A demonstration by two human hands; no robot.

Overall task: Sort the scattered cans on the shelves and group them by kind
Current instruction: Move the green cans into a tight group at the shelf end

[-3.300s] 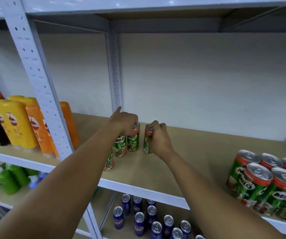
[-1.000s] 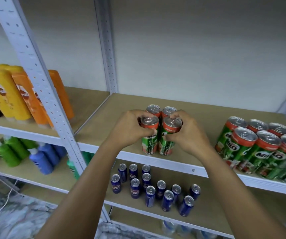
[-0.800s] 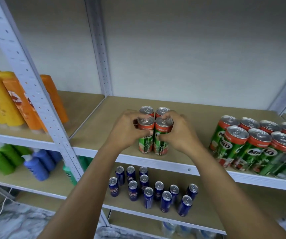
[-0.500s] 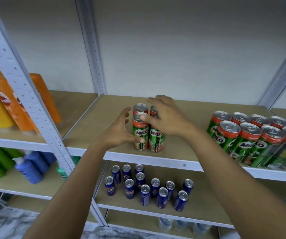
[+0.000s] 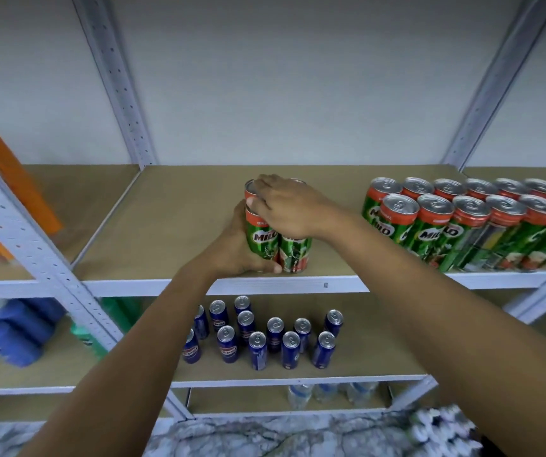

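Cans are grouped in three places. In the middle of the frame a small cluster of green cans (image 5: 276, 240) stands near the front edge of the upper shelf (image 5: 173, 225); two fronts and at least one more red top behind are seen, the rest being hidden. The left hand (image 5: 235, 250) is curled round the cluster's left side from below, thumb at the base. The right hand (image 5: 286, 206) is laid over the tops, its fingers bent down onto the rims. At the right of the frame, well apart from the cluster, a block of green cans (image 5: 462, 222) is set in two rows, six tops counted in each, the last cut off by the edge. On the lower shelf (image 5: 380, 351), below the hands, about twelve blue cans (image 5: 266, 334) are counted, standing upright and loosely spaced. Orange bottles (image 5: 5, 173) are seen at the left, blurred.
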